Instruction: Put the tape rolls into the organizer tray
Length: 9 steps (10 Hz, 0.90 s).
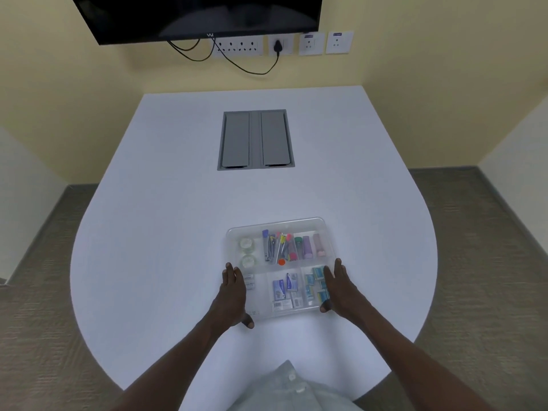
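Note:
A clear plastic organizer tray (275, 223) sits on the white table near me. Two clear tape rolls (246, 244) (248, 261) lie one behind the other in its far left compartment. My left hand (232, 295) presses flat against the tray's left side, thumb at the near corner. My right hand (339, 289) grips the tray's right side, thumb at the near right corner. Both hands hold the tray between them.
The other compartments hold pens and markers (280, 246), coloured tubes (308, 247), small blue boxes (284, 287) and teal packets (315, 280). A grey cable hatch (255, 140) is set in the table farther back. A wall-mounted screen (195, 16) and sockets are on the wall behind it.

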Tool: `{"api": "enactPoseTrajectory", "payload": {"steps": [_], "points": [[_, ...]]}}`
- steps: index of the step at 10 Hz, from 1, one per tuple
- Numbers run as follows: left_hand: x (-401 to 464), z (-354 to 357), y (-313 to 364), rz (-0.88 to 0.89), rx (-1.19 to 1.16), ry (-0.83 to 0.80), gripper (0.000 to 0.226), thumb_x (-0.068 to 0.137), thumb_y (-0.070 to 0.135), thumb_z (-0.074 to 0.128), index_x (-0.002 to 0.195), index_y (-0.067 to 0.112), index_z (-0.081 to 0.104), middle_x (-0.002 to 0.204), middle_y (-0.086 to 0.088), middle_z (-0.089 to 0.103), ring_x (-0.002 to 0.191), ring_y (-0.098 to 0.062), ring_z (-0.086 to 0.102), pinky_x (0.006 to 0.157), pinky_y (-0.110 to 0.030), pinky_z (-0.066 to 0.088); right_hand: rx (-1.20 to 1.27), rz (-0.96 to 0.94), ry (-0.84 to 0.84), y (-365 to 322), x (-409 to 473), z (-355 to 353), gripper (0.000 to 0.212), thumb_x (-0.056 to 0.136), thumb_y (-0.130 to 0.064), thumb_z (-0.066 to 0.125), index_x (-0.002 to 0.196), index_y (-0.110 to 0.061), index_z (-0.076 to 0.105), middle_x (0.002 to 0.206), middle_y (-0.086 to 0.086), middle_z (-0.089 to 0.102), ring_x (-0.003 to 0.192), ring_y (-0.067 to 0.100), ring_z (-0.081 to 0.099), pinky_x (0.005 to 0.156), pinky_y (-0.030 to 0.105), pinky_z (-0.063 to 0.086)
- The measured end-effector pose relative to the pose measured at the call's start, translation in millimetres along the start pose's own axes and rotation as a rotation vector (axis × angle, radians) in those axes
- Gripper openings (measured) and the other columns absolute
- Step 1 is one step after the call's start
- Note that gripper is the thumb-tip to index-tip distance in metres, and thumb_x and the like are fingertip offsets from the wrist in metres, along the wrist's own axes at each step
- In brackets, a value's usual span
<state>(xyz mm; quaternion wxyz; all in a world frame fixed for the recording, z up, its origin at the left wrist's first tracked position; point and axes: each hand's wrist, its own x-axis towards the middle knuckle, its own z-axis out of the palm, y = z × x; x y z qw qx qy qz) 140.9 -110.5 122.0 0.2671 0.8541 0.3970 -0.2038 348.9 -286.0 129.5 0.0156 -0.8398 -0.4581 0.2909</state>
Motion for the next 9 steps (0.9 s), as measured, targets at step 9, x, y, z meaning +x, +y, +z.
{"api": "enactPoseTrajectory", "payload": {"steps": [9], "points": [[-7,28,-14,0.162,0.158,-0.010,0.109,0.086,0.045,0.067,0.157,0.010,-0.008,0.140,-0.015,-0.039,0.147,-0.034,-0.026,0.124,-0.043,0.002,-0.045,0.140,0.039,-18,-12,33,0.086,0.089,-0.050,0.060,0.153,-0.022,0.010,0.154,0.037,-0.007,0.142,0.054,0.005,0.117,0.051,0.021]]}}
